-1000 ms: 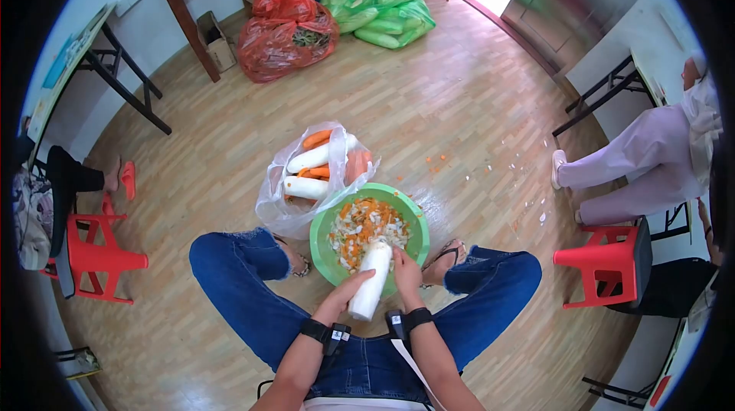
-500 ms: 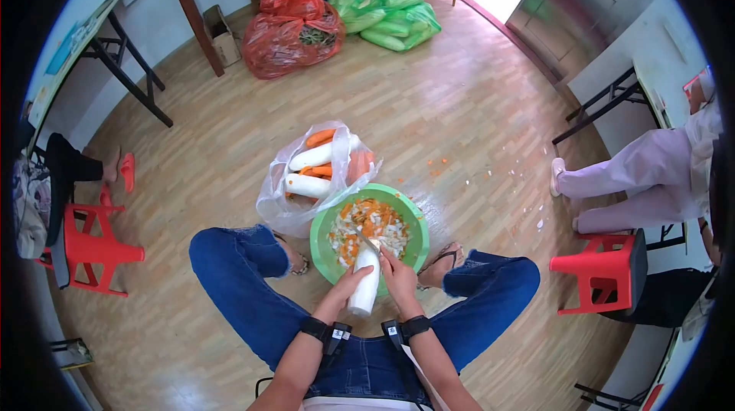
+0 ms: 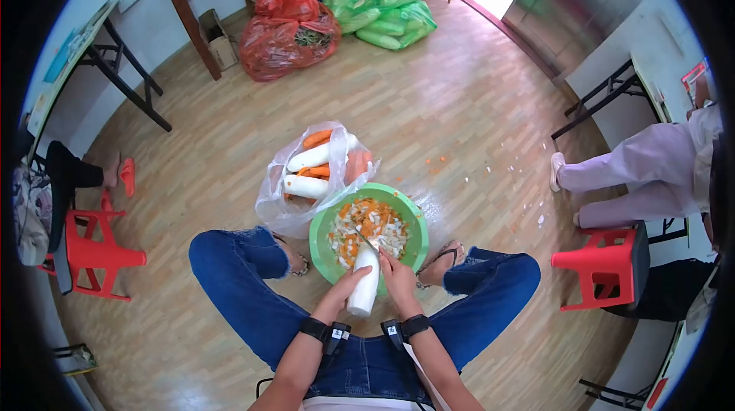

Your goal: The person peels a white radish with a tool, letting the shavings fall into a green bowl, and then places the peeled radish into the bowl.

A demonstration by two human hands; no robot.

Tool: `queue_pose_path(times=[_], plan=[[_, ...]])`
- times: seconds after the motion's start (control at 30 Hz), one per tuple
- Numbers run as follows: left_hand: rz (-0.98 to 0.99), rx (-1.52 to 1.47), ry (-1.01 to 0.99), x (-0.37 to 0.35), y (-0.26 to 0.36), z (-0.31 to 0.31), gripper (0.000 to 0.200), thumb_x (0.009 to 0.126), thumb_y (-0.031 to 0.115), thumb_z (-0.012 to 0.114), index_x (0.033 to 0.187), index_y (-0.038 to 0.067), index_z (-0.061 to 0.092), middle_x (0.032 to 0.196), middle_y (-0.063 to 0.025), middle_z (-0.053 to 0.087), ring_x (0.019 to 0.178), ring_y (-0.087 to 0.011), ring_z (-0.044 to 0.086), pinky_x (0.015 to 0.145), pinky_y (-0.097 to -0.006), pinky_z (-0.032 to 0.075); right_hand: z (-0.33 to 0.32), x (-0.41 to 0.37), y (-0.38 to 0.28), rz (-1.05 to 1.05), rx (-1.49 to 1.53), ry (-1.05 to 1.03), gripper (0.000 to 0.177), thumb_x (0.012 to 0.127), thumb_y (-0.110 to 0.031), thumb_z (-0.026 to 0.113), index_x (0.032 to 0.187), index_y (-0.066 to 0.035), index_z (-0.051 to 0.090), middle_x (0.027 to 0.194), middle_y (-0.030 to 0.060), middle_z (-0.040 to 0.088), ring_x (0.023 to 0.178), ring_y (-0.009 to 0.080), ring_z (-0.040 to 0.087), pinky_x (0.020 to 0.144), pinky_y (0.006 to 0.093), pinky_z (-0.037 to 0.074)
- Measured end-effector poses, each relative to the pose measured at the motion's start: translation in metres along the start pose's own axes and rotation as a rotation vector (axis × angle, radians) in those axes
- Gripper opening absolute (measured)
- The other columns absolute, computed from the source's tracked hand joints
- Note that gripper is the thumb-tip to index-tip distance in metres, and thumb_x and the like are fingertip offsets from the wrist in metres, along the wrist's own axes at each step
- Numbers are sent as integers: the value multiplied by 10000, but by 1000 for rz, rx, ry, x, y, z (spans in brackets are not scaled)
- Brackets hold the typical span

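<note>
My left hand is wrapped round a peeled white radish, whose far end tilts over a green basin. In my right hand is a knife, its blade lying across the radish's far end. Its handle is mostly covered by my fingers. Chopped orange and white vegetable pieces fill the bottom of the basin, which stands on the floor between my feet.
Behind the basin, a clear plastic bag holds carrots and white radishes. Red bags and green bags lie farther back. Red stools stand at both sides. A person in pale trousers is at the right.
The knife blade has shifted slightly at the radish's far end. Both hands stay almost in the same place. The room has shifted a little in view as my head turned.
</note>
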State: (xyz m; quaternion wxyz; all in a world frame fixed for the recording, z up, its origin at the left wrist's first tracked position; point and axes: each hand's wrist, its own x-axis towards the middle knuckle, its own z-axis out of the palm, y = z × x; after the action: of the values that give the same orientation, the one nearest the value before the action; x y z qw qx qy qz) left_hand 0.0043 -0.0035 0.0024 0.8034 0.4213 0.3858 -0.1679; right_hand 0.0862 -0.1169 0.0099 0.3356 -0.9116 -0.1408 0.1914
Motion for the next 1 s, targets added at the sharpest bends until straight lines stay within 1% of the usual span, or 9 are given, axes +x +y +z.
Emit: queue_pose_path(times=[0.13,0.33,0.4,0.53,0.63,0.77,0.83,0.97,1.0], plan=[[9,-24,-3,2,-2,0,455,795,418,515,1050,45,466,760,-35,554,598,-128,543,494,-273,445,2,1,0,-18,-46,23,278,845,-376,461,1058,-256,592,688,119,607,580,265,588,517,354,452],[-23,-79,-27,4,-5,-3,543,783,384,546,1156,18,398,840,-64,560,646,-150,563,515,-277,458,12,5,6,-76,-100,66,274,840,-367,464,1056,-260,594,695,113,608,579,270,586,511,359,452],[-7,-48,-12,5,-7,-2,436,801,413,510,1039,48,483,763,-35,561,592,-129,545,494,-272,445,13,6,7,-41,-64,59,277,844,-375,452,1055,-265,593,699,114,608,584,274,586,515,366,451],[-22,-57,-14,5,-6,-3,445,801,412,512,1051,45,480,771,-39,566,594,-135,548,499,-274,448,15,8,8,-64,-54,88,287,846,-388,441,1055,-265,593,722,117,612,596,277,589,520,367,452],[-58,-80,-53,0,-2,-1,459,798,410,519,1070,43,473,786,-45,569,603,-141,554,505,-275,452,14,11,13,15,-82,36,293,845,-393,439,1056,-260,592,744,110,618,630,293,594,545,380,456],[-24,-24,-72,-6,1,4,474,793,410,526,1088,44,461,804,-48,569,622,-141,559,511,-270,454,22,21,44,260,53,-1,327,863,-388,419,1070,-197,584,871,157,613,800,294,596,689,361,456],[-11,-35,-86,-5,3,6,480,793,411,527,1094,44,458,808,-49,569,626,-139,558,513,-266,453,22,24,44,131,190,116,370,881,-398,358,1090,-180,572,879,157,614,803,305,597,692,364,458],[-30,-86,-14,-3,4,2,503,781,393,555,1105,25,444,814,-58,563,622,-135,550,515,-258,451,3,12,8,102,242,-9,327,880,-351,398,1099,-176,567,932,157,606,833,276,599,716,329,456],[16,-53,44,-2,1,1,512,773,377,572,1112,17,436,820,-63,563,627,-138,553,519,-262,453,6,10,5,-2,184,23,311,868,-354,419,1096,-206,570,850,142,620,758,269,609,661,337,466]])
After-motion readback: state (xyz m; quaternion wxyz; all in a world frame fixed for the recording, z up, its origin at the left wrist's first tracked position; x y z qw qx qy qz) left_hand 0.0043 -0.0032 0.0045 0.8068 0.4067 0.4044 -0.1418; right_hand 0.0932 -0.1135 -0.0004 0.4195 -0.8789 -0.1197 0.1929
